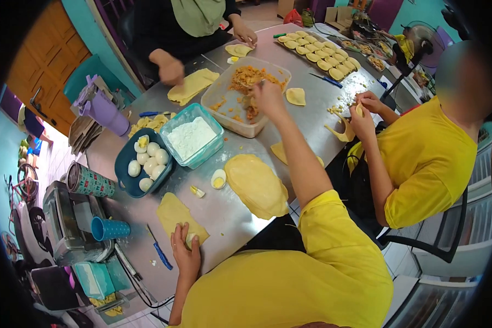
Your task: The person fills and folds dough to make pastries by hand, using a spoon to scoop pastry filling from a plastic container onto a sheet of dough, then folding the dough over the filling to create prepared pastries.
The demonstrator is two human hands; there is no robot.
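My left hand [186, 251] lies on a flat sheet of dough [172, 212] at the near table edge, fingers apart. A small pale piece, perhaps egg, shows between its thumb and fingers. My right hand [269, 99] reaches over a clear plastic tub [213, 104], closed around what looks like a spoon, mostly hidden, at the orange shredded filling [246, 79]. Between my arms lie a stack of round dough sheets [256, 186], a halved boiled egg [218, 179] and an egg wedge [197, 191]. A blue-handled knife [162, 256] rests left of my left hand.
A blue bowl of boiled eggs [127, 183] and a teal tub of white flour [190, 136] stand ahead-left. Beyond are a tray of folded pastries [320, 54] and another knife [327, 80]. A co-worker's hands [365, 112] handle dough at right; another person's hand [169, 68] works opposite.
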